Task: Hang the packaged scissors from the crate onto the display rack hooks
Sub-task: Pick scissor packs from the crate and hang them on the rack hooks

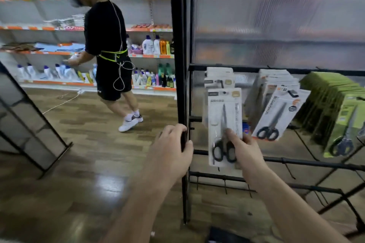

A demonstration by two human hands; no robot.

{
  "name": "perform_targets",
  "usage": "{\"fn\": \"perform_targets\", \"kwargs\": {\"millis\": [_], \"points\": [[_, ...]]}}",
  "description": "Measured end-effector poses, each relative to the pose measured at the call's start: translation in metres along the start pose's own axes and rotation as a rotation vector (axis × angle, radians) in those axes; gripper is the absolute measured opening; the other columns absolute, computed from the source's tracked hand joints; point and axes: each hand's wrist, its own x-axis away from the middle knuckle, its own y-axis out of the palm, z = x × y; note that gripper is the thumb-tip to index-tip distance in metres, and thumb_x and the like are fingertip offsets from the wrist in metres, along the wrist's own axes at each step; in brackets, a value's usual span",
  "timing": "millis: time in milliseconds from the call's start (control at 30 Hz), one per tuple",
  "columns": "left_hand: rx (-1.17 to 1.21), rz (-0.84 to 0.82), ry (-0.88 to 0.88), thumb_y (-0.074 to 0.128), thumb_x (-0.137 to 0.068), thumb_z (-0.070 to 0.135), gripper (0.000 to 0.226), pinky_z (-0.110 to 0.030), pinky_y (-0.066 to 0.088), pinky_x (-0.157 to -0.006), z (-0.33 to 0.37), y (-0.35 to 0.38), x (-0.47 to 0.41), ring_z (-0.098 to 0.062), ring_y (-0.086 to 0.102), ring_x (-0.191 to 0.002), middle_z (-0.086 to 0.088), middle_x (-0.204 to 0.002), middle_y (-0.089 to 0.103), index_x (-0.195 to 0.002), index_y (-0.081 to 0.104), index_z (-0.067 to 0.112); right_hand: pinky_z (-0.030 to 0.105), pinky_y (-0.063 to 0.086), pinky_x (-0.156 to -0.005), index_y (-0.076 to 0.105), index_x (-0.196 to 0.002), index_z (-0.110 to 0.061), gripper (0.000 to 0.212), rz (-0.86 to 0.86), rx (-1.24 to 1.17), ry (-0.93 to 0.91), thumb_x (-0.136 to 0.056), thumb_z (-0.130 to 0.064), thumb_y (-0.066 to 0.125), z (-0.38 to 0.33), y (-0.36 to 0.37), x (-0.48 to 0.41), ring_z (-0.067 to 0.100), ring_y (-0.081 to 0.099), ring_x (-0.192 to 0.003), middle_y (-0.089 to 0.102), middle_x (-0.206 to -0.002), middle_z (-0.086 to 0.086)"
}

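1 pack of scissors (217, 116) is held up in front of the rack (296, 162), standing tall, hole end on top, handles at the bottom. The right hand (246, 148) has it, fingers (232, 136) pinching the low end. The left hand (171, 144) grips the rack's black post (180, 65). More hung packs (219, 77) sit just behind and a bit higher, so I think it must go up and back

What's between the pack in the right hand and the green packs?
Head view: one tilted row of white scissors packs hangs between the held pack and the green packs.
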Motion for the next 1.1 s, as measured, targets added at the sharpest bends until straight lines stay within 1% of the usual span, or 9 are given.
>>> {"fn": "perform_targets", "kwargs": {"millis": [100,233,367,467,600,667,733,867,1100], "points": [[-0.013,-0.061,0.072,0.049,-0.104,0.039,0.037,-0.03,0.046,-0.097,-0.006,0.003,-0.006,-0.011,0.049,-0.126,0.013,-0.139,0.049,-0.14,0.047,0.032,0.023,0.047,-0.05,0.068,-0.102,-0.024,0.02,0.046,0.011,0.005,-0.096,-0.043,0.068,-0.002,0.007,-0.005,0.012,0.065,-0.076,0.072,-0.089,-0.005],[-0.027,-0.109,0.133,0.047,-0.104,0.039,0.041,-0.029,0.041,-0.096,-0.007,0.007,-0.011,-0.009,0.047,-0.129,0.013,-0.142,0.048,-0.144,0.044,0.031,0.048,0.058,-0.077,0.067,-0.097,-0.02,0.034,0.106,0.084,0.073,-0.09,-0.054,0.071,-0.017,0.015,-0.039,0.028,0.069,-0.086,0.075,-0.094,0.005],[0.014,-0.136,0.168,0.049,-0.104,0.037,0.041,-0.032,0.042,-0.106,-0.004,0.01,-0.011,-0.01,0.046,-0.128,0.009,-0.139,0.049,-0.145,0.045,0.03,0.041,0.049,-0.07,0.074,-0.107,-0.013,0.047,0.061,0.161,0.131,-0.082,-0.053,0.072,-0.026,0.018,-0.088,0.024,0.058,-0.066,0.068,-0.075,0.007],[0.019,-0.152,0.172,0.05,-0.104,0.036,0.04,-0.035,0.044,-0.108,-0.005,0.014,-0.012,-0.011,0.048,-0.128,0.009,-0.137,0.052,-0.143,0.046,0.029,0.038,0.053,-0.087,0.072,-0.113,-0.011,0.048,0.113,0.248,0.087,-0.083,-0.049,0.072,-0.032,0.02,-0.088,0.026,0.064,-0.089,0.071,-0.098,0.007],[0.043,-0.154,0.196,0.05,-0.104,0.035,0.034,-0.031,0.048,-0.1,-0.005,0.02,-0.009,-0.009,0.053,-0.12,0.012,-0.128,0.055,-0.137,0.051,0.029,0.028,0.049,-0.071,0.065,-0.114,-0.004,0.032,0.103,0.409,0.053,-0.096,-0.03,0.067,-0.029,0.009,-0.063,0.031,0.066,-0.095,0.071,-0.11,0.021],[0.034,-0.15,0.208,0.051,-0.104,0.035,0.036,-0.028,0.046,-0.101,0.001,0.024,-0.007,-0.007,0.051,-0.122,0.013,-0.132,0.055,-0.14,0.05,0.03,0.027,0.053,-0.072,0.058,-0.134,-0.006,0.045,0.033,0.492,0.024,-0.095,-0.027,0.068,-0.026,-0.004,-0.045,0.031,0.067,-0.113,0.068,-0.128,0.018],[0.017,-0.152,0.226,0.051,-0.104,0.035,0.041,-0.029,0.043,-0.105,0.012,0.028,-0.005,-0.009,0.049,-0.129,0.012,-0.139,0.053,-0.144,0.048,0.029,0.028,0.047,-0.089,0.047,-0.15,-0.014,0.062,0.022,0.63,-0.061,-0.094,-0.03,0.067,-0.027,-0.021,-0.021,0.023,0.056,-0.129,0.056,-0.146,0.005],[-0.034,-0.159,0.272,0.051,-0.103,0.036,0.047,-0.035,0.042,-0.112,0.045,0.037,0.001,-0.012,0.047,-0.134,0.01,-0.146,0.05,-0.149,0.044,0.029,0.036,0.05,-0.091,0.051,-0.141,-0.027,0.056,0.075,0.959,-0.233,-0.09,-0.043,0.064,-0.038,-0.065,0.024,0.024,0.059,-0.114,0.059,-0.135,-0.001],[-0.112,-0.165,0.331,0.053,-0.101,0.037,0.04,-0.039,0.044,-0.107,0.127,0.077,0.021,-0.018,0.049,-0.129,0.005,-0.137,0.054,-0.14,0.049,0.026,0.038,0.035,-0.113,0.038,-0.151,-0.029,0.06,0.122,1.221,-0.321,-0.097,-0.048,0.054,-0.042,-0.161,0.082,0.021,0.043,-0.138,0.047,-0.15,-0.004]]}}
